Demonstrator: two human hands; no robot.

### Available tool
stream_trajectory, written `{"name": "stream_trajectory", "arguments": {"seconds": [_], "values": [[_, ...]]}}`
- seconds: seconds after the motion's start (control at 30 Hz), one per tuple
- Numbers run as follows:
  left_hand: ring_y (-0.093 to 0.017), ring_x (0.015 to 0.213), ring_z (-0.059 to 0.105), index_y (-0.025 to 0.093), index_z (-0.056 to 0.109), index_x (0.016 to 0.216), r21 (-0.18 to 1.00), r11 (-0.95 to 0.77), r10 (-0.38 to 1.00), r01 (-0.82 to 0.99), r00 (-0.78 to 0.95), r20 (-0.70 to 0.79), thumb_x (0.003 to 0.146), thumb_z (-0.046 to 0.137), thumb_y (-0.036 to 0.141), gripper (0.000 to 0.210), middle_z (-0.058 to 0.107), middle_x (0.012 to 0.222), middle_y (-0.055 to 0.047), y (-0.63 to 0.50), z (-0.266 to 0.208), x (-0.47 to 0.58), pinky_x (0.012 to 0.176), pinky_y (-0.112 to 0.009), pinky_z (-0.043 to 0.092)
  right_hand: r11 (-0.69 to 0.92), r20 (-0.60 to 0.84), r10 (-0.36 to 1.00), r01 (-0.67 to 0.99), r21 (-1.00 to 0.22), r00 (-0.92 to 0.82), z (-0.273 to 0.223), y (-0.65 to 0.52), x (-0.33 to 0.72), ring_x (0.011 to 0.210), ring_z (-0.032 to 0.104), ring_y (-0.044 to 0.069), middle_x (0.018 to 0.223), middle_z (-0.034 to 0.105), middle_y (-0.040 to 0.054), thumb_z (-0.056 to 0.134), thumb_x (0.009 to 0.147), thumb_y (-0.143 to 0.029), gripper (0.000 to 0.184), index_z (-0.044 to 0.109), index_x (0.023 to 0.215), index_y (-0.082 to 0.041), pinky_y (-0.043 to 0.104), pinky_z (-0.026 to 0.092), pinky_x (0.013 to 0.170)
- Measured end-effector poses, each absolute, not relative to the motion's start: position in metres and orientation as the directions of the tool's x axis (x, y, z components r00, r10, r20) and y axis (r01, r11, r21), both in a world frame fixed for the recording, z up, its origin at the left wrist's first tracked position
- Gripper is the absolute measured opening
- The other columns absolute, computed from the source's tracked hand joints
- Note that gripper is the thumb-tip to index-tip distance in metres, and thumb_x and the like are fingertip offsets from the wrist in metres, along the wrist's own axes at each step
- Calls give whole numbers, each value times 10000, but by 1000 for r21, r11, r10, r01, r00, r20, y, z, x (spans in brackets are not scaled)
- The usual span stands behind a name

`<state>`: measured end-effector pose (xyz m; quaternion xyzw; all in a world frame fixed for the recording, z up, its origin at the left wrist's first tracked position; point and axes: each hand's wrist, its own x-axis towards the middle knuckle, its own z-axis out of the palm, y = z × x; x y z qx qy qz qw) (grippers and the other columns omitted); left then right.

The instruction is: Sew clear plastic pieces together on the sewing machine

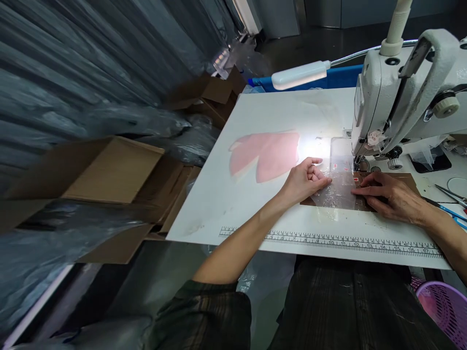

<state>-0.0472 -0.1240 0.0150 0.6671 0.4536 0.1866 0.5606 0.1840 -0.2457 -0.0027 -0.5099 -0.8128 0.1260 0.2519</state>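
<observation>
A clear plastic sheet (337, 187) with small red marks lies over a brown piece (365, 205) in front of the sewing machine (379, 97). My left hand (308, 180) pinches the sheet's left edge between thumb and finger. On the right, my right hand (390, 197) rests on the brown piece with its fingers stretched out, fingertips touching the sheet's right edge close to the needle area. Pink cut pieces (270, 153) lie flat on the white table (204, 214), left of my left hand.
A printed ruler (328, 241) runs along the table's front edge. Scissors (452, 194) and blue-handled snips (452, 213) lie at the right. A lamp (301, 75) hangs over the table. Cardboard boxes (113, 170) stand at the left, a purple basket (443, 306) below right.
</observation>
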Motion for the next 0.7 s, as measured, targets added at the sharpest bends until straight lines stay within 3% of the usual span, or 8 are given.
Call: {"name": "stream_trajectory", "arguments": {"seconds": [0.27,0.33,0.4,0.47,0.57,0.7], "values": [[-74,540,553,119,547,1256,919,17,800,394,546,-249,816,773,176,497,624,708,34,-122,10,-50,496,-213,462,492,289,868,780,-386,-404,-2,-245,183,946,665,223,1075,649,122,468,973,-239,359,782,1147,-263,379,609,811],[-75,568,541,145,593,1210,913,-126,841,388,530,-110,841,745,226,407,638,783,5,-120,6,-52,527,-222,465,479,272,875,791,-380,-400,-1,-245,183,943,662,213,1083,649,120,464,976,-238,362,780,1150,-264,372,608,823],[-87,629,540,174,653,1122,832,-382,839,403,529,129,865,705,270,279,654,922,-37,-118,5,-51,555,-234,457,473,263,879,796,-379,-398,-1,-246,183,957,658,210,1088,649,115,467,973,-231,360,778,1151,-269,373,607,848],[-123,716,561,189,698,1015,662,-640,704,390,643,302,889,659,306,176,657,1044,-73,-117,6,-47,581,-259,452,476,271,877,797,-372,-397,-3,-246,183,966,657,214,1088,646,112,476,965,-224,356,776,1151,-274,383,608,862],[-184,847,594,198,711,910,461,-851,404,250,874,272,943,555,292,185,681,1072,-94,-114,9,-34,699,-324,481,480,302,870,809,-338,-390,-5,-246,182,961,658,219,1086,643,111,478,964,-219,349,774,1138,-276,387,615,846],[-211,885,580,201,695,883,414,-902,224,120,951,212,950,511,263,205,694,1055,-104,-108,5,-18,830,-378,465,509,355,842,817,-272,-407,-4,-246,180,940,660,208,1059,638,117,449,973,-196,359,773,1117,-251,359,619,819]]}}
